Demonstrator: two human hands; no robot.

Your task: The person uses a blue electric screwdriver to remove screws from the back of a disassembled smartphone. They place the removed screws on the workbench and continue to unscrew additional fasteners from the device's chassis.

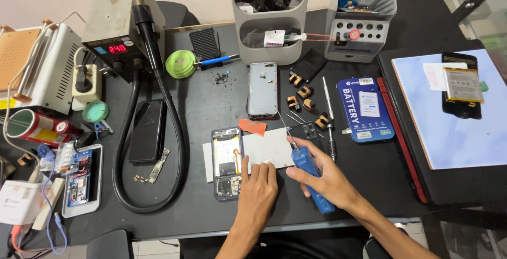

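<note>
My right hand (325,177) grips a blue-handled tool (311,177) with a thin metal tip, held over the right edge of a white card (269,145) on the black mat. My left hand (257,185) rests flat on the card's lower edge, fingers together, beside an opened phone (227,164) whose insides are exposed. An orange pick (252,127) lies just above the card. A silver phone back cover (262,90) sits further up.
A hot-air station (116,21) with hose (158,148) stands at the left; a black phone (147,131) lies inside the hose loop. A blue battery box (365,108), small clamps (301,92), a screwdriver (328,116), grey organisers (269,16), and a blue board with a phone (462,85) surround the area.
</note>
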